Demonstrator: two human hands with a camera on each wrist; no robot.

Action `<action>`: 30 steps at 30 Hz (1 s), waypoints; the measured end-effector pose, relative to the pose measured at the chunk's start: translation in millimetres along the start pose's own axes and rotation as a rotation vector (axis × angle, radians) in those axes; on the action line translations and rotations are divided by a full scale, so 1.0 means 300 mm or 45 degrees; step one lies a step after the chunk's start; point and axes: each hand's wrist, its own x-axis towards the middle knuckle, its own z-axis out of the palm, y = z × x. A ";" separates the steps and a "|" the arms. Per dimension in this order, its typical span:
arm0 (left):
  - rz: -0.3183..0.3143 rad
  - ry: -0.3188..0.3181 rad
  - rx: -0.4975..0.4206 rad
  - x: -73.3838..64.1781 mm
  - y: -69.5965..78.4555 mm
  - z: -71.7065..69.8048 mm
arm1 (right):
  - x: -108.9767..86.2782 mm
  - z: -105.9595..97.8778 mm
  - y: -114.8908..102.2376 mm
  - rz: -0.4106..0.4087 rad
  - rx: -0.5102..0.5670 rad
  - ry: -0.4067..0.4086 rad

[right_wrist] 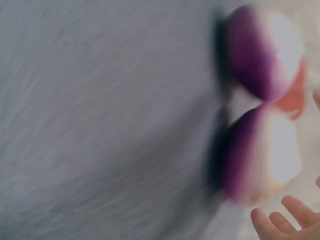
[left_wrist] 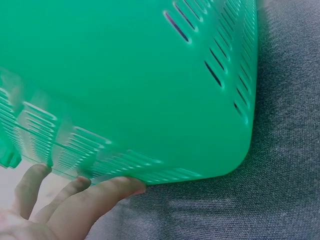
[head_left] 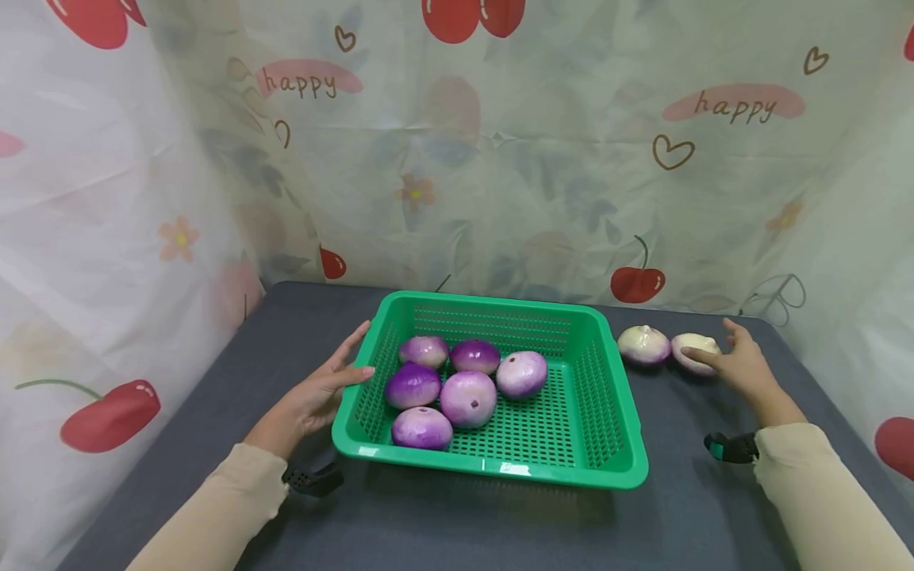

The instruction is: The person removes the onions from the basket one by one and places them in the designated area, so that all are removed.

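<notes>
A green plastic basket (head_left: 598, 373) with slotted walls stands in the middle of the dark table, holding several purple-and-white onions, one of them a pale onion (head_left: 469, 400) near the centre. My left hand (head_left: 314, 396) is at the basket's left side, its thumb over the rim and its fingertips (left_wrist: 125, 185) against the slotted wall in the left wrist view. To the right of the basket, two onions with white tops lie side by side. My right hand (head_left: 746, 369) reaches around the right-hand onion (head_left: 691, 349), fingers spread and thumb across it. In the right wrist view its fingertips (right_wrist: 265, 222) appear just beside this onion.
The other loose onion (head_left: 644, 346) lies between the basket and the right-hand onion. A printed curtain (head_left: 500, 214) hangs behind the table (head_left: 493, 523) and along both sides. Thin wire loops (head_left: 778, 297) show at the back right corner.
</notes>
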 end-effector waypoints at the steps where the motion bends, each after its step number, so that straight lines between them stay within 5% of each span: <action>1: 0.001 0.000 0.004 -0.001 0.001 0.001 | -0.003 -0.010 -0.021 -0.016 0.021 -0.006; 15: -0.006 -0.015 -0.001 -0.003 0.007 0.004 | -0.161 -0.053 -0.457 -0.414 0.377 -0.032; 21: -0.015 -0.018 -0.026 -0.005 0.010 0.005 | -0.201 0.027 -0.579 -0.535 0.416 -0.115; 30: -0.016 -0.018 -0.026 -0.007 0.011 0.008 | -0.179 0.199 -0.642 -0.627 0.491 -0.359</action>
